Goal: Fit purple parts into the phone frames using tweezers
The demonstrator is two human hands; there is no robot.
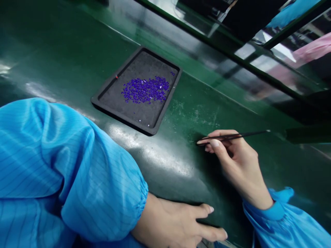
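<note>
My right hand [238,162] pinches dark tweezers [232,136] between thumb and fingers, just above the green surface; their tips, at the left, lie close to my fingertips. Near the front edge of the table my left hand [181,220] rests palm down, two fingers stretched apart and the others partly cut off by the frame. Nothing shows in that hand. Beyond both hands sits a black tray [121,119] with a raised rim. Many small purple pieces [146,90] are spread in it, with a few pale bits among them.
The green tabletop [204,103] is scuffed and reflects light. A tiny red spot [116,77] shows on the tray's left rim. Dark rails [207,44] run along the far side. Past them are a pink sleeve [312,48] and blue cloth [292,13], blurred.
</note>
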